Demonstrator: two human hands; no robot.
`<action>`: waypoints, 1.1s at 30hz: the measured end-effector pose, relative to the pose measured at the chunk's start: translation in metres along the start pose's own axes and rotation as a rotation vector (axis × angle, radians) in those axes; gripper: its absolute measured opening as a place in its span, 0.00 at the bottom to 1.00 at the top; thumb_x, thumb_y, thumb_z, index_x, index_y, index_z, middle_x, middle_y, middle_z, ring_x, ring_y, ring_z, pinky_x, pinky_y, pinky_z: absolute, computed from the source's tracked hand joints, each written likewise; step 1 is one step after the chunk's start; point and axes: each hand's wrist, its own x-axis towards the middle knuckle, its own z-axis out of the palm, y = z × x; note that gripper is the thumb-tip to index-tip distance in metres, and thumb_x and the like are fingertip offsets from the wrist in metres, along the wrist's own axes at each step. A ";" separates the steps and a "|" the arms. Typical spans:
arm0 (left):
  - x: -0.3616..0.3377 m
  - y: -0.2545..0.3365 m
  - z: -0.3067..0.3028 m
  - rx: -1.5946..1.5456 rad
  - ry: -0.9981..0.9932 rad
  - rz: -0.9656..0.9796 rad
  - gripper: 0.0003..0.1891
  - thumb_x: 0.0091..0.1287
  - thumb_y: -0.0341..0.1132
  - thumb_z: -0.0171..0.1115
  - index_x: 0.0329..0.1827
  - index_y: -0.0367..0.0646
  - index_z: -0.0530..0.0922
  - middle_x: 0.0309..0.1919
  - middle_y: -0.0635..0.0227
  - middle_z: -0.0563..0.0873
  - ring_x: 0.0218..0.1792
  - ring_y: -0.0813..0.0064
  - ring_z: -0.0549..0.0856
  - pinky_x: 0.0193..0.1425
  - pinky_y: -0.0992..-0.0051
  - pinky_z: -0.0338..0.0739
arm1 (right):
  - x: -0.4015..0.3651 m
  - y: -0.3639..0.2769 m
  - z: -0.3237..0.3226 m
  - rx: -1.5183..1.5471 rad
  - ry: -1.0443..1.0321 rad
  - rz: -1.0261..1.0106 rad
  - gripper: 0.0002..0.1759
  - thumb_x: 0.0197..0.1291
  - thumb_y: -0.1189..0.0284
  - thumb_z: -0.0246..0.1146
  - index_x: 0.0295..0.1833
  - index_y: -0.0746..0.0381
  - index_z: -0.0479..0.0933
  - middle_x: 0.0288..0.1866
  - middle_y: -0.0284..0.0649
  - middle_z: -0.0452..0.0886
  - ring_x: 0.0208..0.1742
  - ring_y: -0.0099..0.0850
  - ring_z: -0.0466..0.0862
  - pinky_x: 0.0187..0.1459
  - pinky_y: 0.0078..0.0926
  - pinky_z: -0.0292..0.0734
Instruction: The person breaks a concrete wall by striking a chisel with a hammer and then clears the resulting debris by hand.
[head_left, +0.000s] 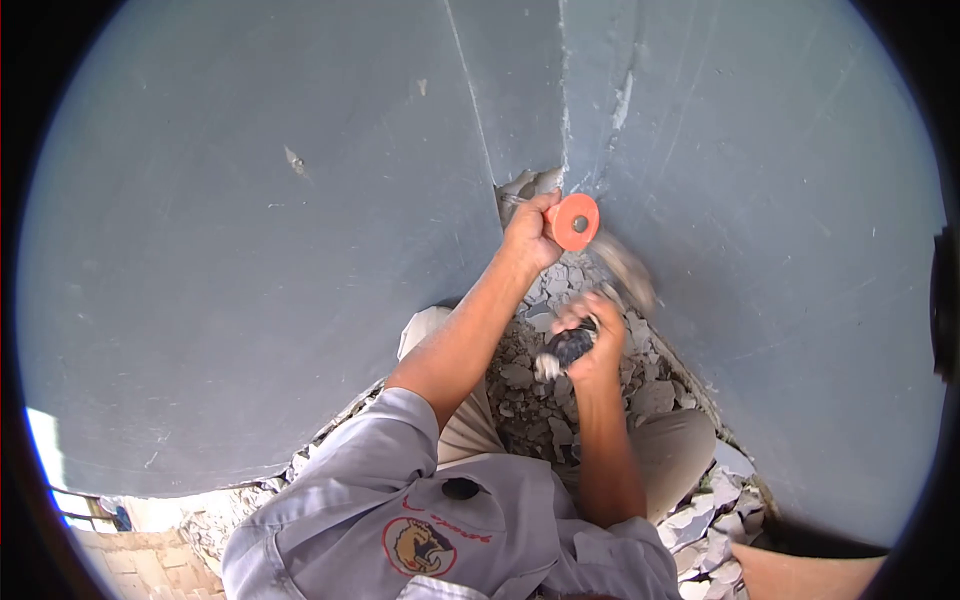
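Note:
My left hand (530, 236) is closed around a chisel with a round orange hand guard (575, 222); the metal striking end shows at the guard's centre. Its tip is hidden behind my hand, near a broken-out hole (528, 186) low in the wall corner. Below and to the right, my right hand (598, 342) grips a hammer by its dark handle (570, 345), which looks partly wrapped in pale material. The hammer's head (626, 272) is smeared by motion and lies to the right of the orange guard, apart from it.
Grey painted walls (250, 250) meet at the corner in front of me, with the right wall (800, 280) close beside my hammer. Broken plaster and rubble (520, 375) cover the floor between my legs. A brownish board or slab (800, 572) lies at lower right.

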 end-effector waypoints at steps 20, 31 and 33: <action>-0.060 -0.072 -0.067 0.204 0.317 -0.238 0.06 0.77 0.35 0.56 0.49 0.43 0.73 0.31 0.68 0.76 0.31 0.72 0.80 0.38 0.63 0.85 | -0.053 -0.042 -0.084 -1.394 0.222 -0.817 0.19 0.58 0.77 0.73 0.54 0.70 0.78 0.40 0.39 0.86 0.39 0.27 0.84 0.44 0.27 0.80; -0.040 -0.007 -0.064 0.478 0.266 -0.004 0.08 0.72 0.38 0.67 0.39 0.46 0.77 0.32 0.71 0.81 0.34 0.75 0.84 0.39 0.67 0.84 | -0.050 -0.014 -0.077 -1.346 0.185 -1.015 0.17 0.48 0.71 0.78 0.40 0.69 0.80 0.29 0.45 0.85 0.28 0.38 0.87 0.31 0.32 0.80; -0.042 0.002 -0.065 0.478 0.244 -0.003 0.08 0.71 0.36 0.68 0.40 0.44 0.78 0.33 0.72 0.81 0.35 0.76 0.83 0.40 0.69 0.83 | -0.065 -0.021 -0.059 -1.419 0.024 -1.025 0.14 0.52 0.76 0.76 0.41 0.69 0.79 0.31 0.41 0.84 0.29 0.33 0.85 0.33 0.29 0.80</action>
